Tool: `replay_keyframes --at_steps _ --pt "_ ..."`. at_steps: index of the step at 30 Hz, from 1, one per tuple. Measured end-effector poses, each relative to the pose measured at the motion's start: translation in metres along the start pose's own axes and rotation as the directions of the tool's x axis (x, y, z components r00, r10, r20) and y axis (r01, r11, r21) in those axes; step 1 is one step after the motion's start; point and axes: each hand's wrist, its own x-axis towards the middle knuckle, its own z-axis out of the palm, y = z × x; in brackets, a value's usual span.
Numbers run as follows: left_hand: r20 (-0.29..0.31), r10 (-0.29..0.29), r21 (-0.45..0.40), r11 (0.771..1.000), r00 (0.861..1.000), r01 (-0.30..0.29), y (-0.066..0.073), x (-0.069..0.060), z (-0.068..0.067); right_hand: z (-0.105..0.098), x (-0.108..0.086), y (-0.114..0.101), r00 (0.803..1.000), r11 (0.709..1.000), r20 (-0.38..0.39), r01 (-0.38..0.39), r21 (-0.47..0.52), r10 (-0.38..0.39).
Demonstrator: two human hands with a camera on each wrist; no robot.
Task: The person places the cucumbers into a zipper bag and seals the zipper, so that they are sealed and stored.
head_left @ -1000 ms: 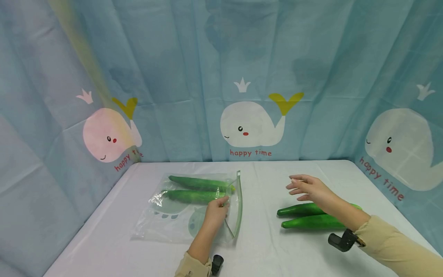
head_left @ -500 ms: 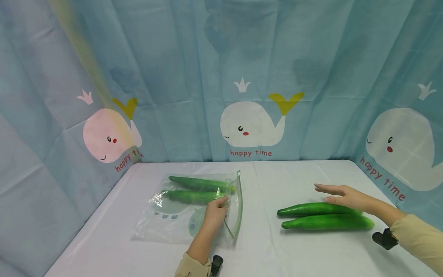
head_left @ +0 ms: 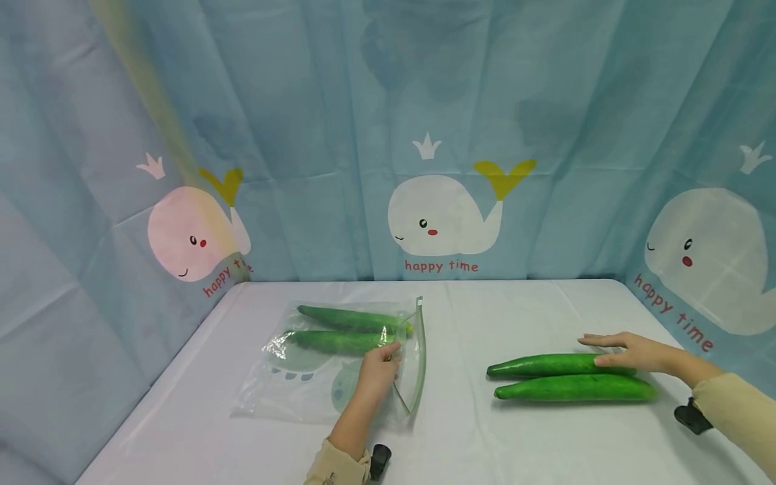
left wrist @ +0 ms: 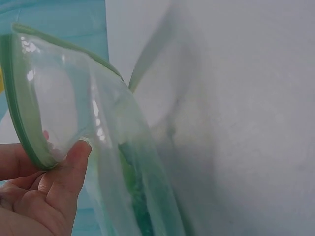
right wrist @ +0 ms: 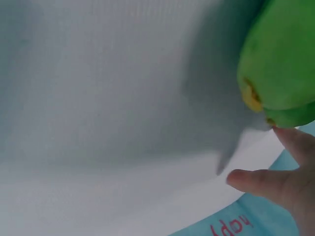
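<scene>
My left hand pinches the open edge of a clear zip bag with a green zip strip; in the left wrist view the thumb presses the film of the bag. Inside lie two cucumbers, a far one and a nearer one. Two more lie side by side on the right: a far cucumber and a near cucumber. Over the far one's right end is my right hand, fingers straight, thumb on the near side. Whether it touches is unclear. The right wrist view shows fingers beside the cucumber ends.
A white cloth covers the table. Behind and at both sides hangs a blue curtain printed with whales. Bare cloth separates the bag from the loose cucumbers.
My right hand has moved right and down, from above the loose cucumbers' left part to the far one's right end. The left hand keeps its hold on the bag.
</scene>
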Motion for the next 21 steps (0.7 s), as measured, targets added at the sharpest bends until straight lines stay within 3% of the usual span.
replay_keyframes --at_steps 5,12,16,21 --pt "0.004 -0.001 -0.011 1.0 1.0 0.001 0.0 0.0 0.001 -0.002 -0.003 0.009 0.999 0.999 -0.009 -0.032 -0.019 0.031" --pt "0.006 -0.023 -0.025 0.999 1.0 0.023 0.0 -0.001 0.001 -0.003 -0.001 0.013 0.999 0.999 0.033 -0.023 0.037 0.022" --pt "-0.008 -0.032 -0.019 0.999 0.999 0.032 0.001 0.0 0.0 -0.002 0.002 0.01 0.998 0.998 0.024 -0.055 0.035 0.054" --pt "-0.003 -0.019 -0.008 1.0 1.0 0.019 0.001 0.001 -0.001 -0.001 0.002 0.01 0.999 0.999 0.0 -0.035 0.019 0.035"
